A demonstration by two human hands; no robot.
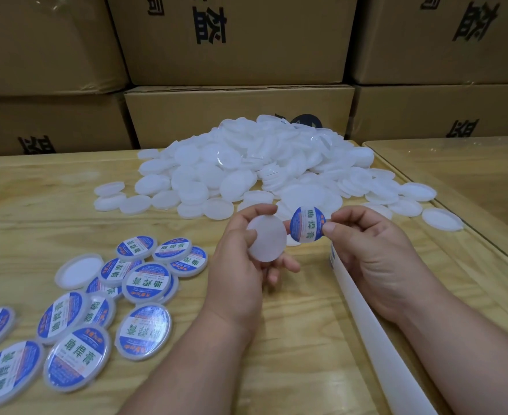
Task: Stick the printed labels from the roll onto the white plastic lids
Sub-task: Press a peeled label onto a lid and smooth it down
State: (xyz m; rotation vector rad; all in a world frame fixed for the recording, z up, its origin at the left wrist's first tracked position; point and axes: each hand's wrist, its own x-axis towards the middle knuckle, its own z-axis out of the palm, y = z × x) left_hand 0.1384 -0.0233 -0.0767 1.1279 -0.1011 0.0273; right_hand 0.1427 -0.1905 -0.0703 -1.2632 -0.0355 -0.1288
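Centre of the frame, just below the middle: left hand [240, 265] grips a blank white lid [267, 238], thumb across its left rim, fingers curled behind and under it. Lid is round, frosted, translucent, plain face turned toward the camera; it reads as an oval, long axis running top to bottom with a slight lean to the right.

Right hand [366, 250], right of centre, pinches a round printed label [307, 224] by its right edge between thumb and forefinger. Label: blue border, white band across the middle with green characters, some orange-red at one side. Printed face toward the camera, held upright and clear of the table, its left edge just beside the lid's upper right rim; whether they touch cannot be told. The characters lie on their side, so the text line runs top to bottom in the frame.

Lower left: a cluster of labelled lids [145, 283] lying face up on the wooden table [291, 354], several overlapping, text pointing various ways. One unlabelled lid [77, 272] sits at the cluster's upper left edge, hollow side up.

Upper centre: a large heap of blank lids [246, 169], spreading toward the right.

Lower right: a white backing strip [375, 339] runs diagonally from under the right hand toward the bottom edge. The roll itself is mostly hidden behind that hand.

Top of frame: stacked cardboard boxes [232, 40] with black print.
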